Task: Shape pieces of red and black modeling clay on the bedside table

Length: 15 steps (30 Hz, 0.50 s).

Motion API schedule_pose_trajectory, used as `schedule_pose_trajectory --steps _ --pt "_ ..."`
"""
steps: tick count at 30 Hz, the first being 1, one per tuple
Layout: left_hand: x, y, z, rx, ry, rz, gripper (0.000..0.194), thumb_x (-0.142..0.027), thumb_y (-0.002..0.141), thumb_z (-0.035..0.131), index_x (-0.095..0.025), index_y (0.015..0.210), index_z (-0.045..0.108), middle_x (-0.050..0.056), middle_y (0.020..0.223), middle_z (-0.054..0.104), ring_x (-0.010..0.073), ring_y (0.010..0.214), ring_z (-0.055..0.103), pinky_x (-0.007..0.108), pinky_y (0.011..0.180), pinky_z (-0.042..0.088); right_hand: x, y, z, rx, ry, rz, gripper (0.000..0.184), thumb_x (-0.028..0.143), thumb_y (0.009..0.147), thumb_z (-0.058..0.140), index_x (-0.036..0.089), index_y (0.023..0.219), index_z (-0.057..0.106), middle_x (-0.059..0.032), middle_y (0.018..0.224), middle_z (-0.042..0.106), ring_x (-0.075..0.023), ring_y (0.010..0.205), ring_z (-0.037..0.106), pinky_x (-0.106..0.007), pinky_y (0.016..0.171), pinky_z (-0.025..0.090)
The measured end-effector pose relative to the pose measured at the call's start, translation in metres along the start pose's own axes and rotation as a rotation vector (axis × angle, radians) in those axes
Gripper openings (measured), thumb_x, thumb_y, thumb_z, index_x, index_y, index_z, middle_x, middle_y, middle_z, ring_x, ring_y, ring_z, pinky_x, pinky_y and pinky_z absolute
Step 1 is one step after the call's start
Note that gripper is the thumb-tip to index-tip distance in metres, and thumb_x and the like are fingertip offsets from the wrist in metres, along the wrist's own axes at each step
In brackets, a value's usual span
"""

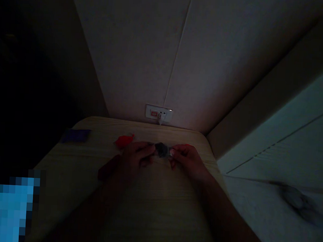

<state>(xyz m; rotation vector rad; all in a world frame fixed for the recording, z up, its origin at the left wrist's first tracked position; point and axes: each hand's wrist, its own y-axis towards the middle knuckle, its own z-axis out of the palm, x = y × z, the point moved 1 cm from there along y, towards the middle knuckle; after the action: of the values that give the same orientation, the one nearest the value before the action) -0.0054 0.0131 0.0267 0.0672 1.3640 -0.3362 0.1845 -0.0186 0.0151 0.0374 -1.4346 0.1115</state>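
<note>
Between my two hands, just above or on the wooden tabletop [157, 193], is a small dark lump in a clear wrapper [162, 150]. My left hand [136, 155] pinches the wrapper's left end, and my right hand [188, 160] pinches its right end. The dim light hides what the dark contents are. Behind my left hand lies a bright red packet [123, 141] with a twisted tip. A dark red thing [108, 167], partly covered by my left hand, rests beside that wrist. A bit of red also shows behind my right hand.
A flat purple packet [76, 135] lies at the table's far left. On the wall behind the table is a socket plate [159, 113] with a red switch and a plug. A pale panel [285, 134] stands at the right. Blurred dark coils [295, 198] lie at lower right.
</note>
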Motion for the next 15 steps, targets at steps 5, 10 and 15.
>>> schedule_pose_trajectory --steps 5,10,15 --pt "0.003 0.007 0.004 0.062 -0.263 -0.082 0.023 -0.034 0.064 0.074 -0.016 0.063 0.059 -0.001 0.060 0.052 0.0061 0.047 0.038 0.021 0.044 0.022 -0.001 -0.002 0.004 0.020 0.190 0.071 0.040 0.050 0.067 0.089 0.015 0.068 0.070 -0.0001 0.060 0.068 -0.0101 0.045 0.058 -0.021 0.042 0.048" --pt "0.013 0.013 0.001 0.025 -0.141 0.005 0.020 -0.032 0.069 0.073 -0.016 0.077 0.063 -0.002 0.066 0.057 0.0059 0.048 0.038 0.021 0.043 0.021 -0.002 0.002 0.002 0.004 0.065 0.022 0.034 0.045 0.072 0.087 0.014 0.073 0.073 -0.0006 0.058 0.068 -0.0100 0.047 0.060 -0.020 0.047 0.051" --pt "0.011 0.011 -0.002 -0.072 0.091 0.069 0.035 -0.050 0.075 0.077 -0.018 0.081 0.065 -0.006 0.059 0.050 0.0076 0.048 0.039 0.022 0.045 0.024 0.000 0.003 0.001 -0.001 0.052 -0.004 0.035 0.049 0.078 0.082 0.015 0.074 0.072 -0.0014 0.062 0.070 -0.0114 0.050 0.063 -0.023 0.050 0.053"
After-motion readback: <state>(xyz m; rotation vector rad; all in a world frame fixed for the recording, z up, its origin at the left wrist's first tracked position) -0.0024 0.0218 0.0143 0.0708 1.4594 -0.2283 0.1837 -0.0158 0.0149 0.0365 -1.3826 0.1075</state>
